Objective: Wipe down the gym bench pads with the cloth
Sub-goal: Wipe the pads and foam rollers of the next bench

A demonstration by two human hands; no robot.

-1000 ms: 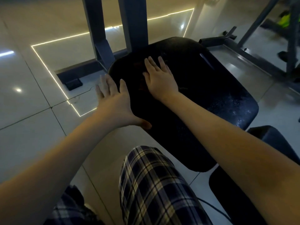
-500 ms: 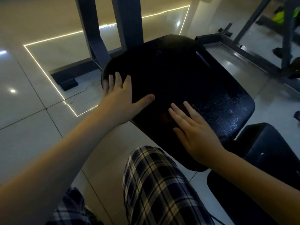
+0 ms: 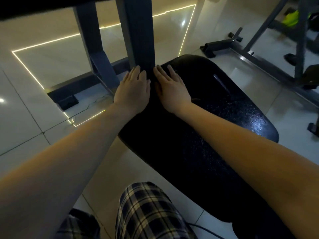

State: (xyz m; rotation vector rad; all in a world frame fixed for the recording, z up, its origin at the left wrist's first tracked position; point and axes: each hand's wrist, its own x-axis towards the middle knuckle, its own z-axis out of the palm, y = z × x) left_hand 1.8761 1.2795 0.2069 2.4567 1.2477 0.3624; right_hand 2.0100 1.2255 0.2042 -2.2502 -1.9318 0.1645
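Left hand point(image 3: 132, 90) and right hand point(image 3: 170, 90) lay flat, fingers straight, side by side at the twelve o'clock end of the bench pad point(image 3: 215, 135) by the metal post point(image 3: 139, 40), likely pressing to wipe there; the cloth could not be made out

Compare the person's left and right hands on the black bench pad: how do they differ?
The left hand lies at the left edge of the bench pad; the right hand lies further in, wholly on the pad. The left hand's fingers lie close together; the right hand's are slightly spread. Both lie flat, palms down, fingers straight, side by side.
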